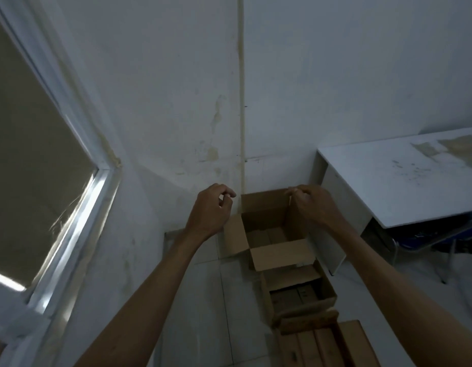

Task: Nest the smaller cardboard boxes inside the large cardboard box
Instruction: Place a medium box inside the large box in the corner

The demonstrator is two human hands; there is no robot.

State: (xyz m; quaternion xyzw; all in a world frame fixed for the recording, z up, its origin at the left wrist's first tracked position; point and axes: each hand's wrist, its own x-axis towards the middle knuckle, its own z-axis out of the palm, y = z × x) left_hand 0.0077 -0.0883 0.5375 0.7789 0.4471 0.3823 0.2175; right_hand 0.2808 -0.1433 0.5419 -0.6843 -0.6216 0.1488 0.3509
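Note:
The large cardboard box (279, 254) stands open on the floor in the corner of the room, its flaps spread outward. Brown smaller boxes (268, 235) lie at its bottom. My right hand (313, 205) is at the box's far right corner, its fingertips pinched on the top edge of an upright flap. My left hand (209, 209) hovers just left of the far flap, fingers curled in, with nothing in it and not touching the cardboard. A second open box (328, 291) sits nearer to me, touching the large one.
A third open box (347, 337) with several flat brown packs is at the bottom edge. A white desk (388, 186) stands to the right with a chair leg beneath. Walls close in behind and left, with a window (30, 168) at left.

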